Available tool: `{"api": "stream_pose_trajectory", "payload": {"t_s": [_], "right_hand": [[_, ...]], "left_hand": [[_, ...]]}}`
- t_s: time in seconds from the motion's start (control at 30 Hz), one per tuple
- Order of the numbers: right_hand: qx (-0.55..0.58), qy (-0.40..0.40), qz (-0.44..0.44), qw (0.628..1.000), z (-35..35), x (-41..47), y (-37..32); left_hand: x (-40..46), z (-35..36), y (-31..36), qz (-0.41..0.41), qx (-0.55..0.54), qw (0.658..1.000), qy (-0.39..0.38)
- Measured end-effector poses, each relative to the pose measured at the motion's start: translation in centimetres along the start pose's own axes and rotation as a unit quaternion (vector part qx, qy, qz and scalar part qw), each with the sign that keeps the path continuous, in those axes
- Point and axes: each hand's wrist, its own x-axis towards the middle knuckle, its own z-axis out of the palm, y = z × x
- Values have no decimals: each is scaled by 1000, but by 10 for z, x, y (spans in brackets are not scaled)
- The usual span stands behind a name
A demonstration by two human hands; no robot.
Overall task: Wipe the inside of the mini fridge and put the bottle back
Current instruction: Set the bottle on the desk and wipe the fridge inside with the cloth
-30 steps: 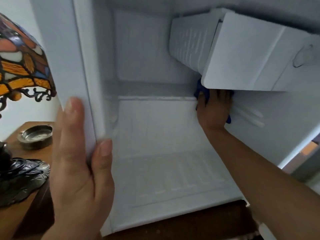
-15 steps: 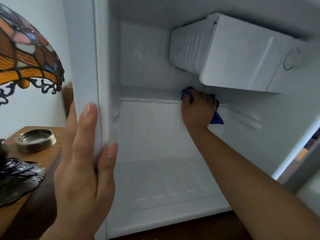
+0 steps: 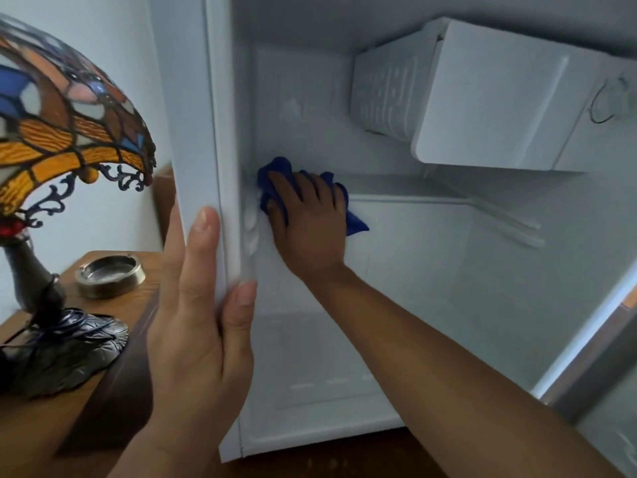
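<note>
At far left a stained-glass lamp [image 3: 58, 125] stands on a wooden table [image 3: 113, 305], with a metal ashtray [image 3: 109, 276] just right of its base. Next comes the left hand [image 3: 200, 326], flat against the fridge [image 3: 193, 108] side wall, thumb wrapped round the front edge, fingers together, bracing and holding nothing. Right of it, inside, the right hand [image 3: 306, 222] presses a blue cloth [image 3: 275, 167] with spread fingers into the back left corner, at the ledge where the rear wall steps. The ledge runs left to right, so unwiped surface lies rightward from the hand, toward the freezer box [image 3: 482, 98] at upper right. I judge only the right hand placed to sweep that way. No bottle is in view; 1 step remains untouched.
</note>
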Motion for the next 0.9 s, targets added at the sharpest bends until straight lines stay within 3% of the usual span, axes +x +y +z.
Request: {"api": "stream_pose_trajectory", "payload": {"t_s": [0.1,0.2,0.47,0.67,0.9], "right_hand": [[-39,-28,-17,999,-11,-8,26],[-99,-60,37,993,-25,-16,58],[-173,-68,182,965,-55,-22,122],[-121,-46,140,982,-42,-17,85],[-59,-117,92,987,-51,-16,77]], "left_hand": [[2,-2,-1,-1,8,1000,-23],[7,-8,1,5,31,999,-43],[13,-24,15,160,212,958,-112],[9,-2,18,126,281,948,-87],[-3,-28,47,107,238,952,-159]]}}
